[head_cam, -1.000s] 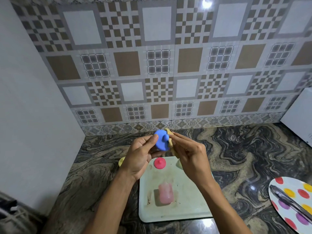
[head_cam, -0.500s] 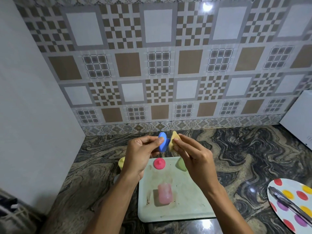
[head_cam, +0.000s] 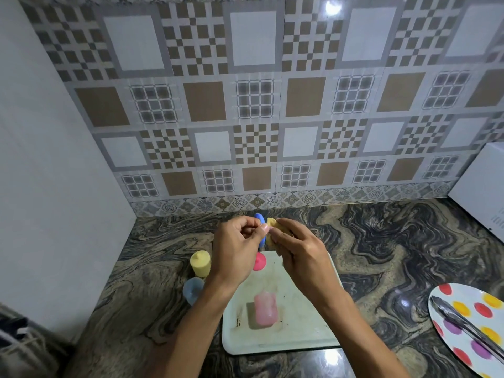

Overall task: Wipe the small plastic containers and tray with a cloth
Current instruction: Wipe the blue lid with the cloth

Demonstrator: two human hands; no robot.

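My left hand point(head_cam: 237, 249) pinches a small blue lid point(head_cam: 260, 222) edge-on above the far end of the pale tray point(head_cam: 300, 331). My right hand point(head_cam: 297, 252) presses a folded yellow cloth point(head_cam: 272, 227) against the lid's right face. On the tray lie a pink container point(head_cam: 265, 312) on its side and a pink lid point(head_cam: 259, 261), partly hidden by my left hand. Left of the tray, on the counter, stand a yellow container point(head_cam: 201, 263) and a pale blue container point(head_cam: 193, 290).
A white plate with coloured dots point(head_cam: 474, 326) at the right edge carries metal tongs point(head_cam: 469, 328). A white appliance point(head_cam: 482, 184) sits at the back right. A grey wall point(head_cam: 54, 186) bounds the marbled counter point(head_cam: 395, 255) on the left, tiles behind.
The blue lid has turned from face-on to edge-on between my hands. Both hands have shifted slightly, and the yellow and pale blue containers have come into view on the left.
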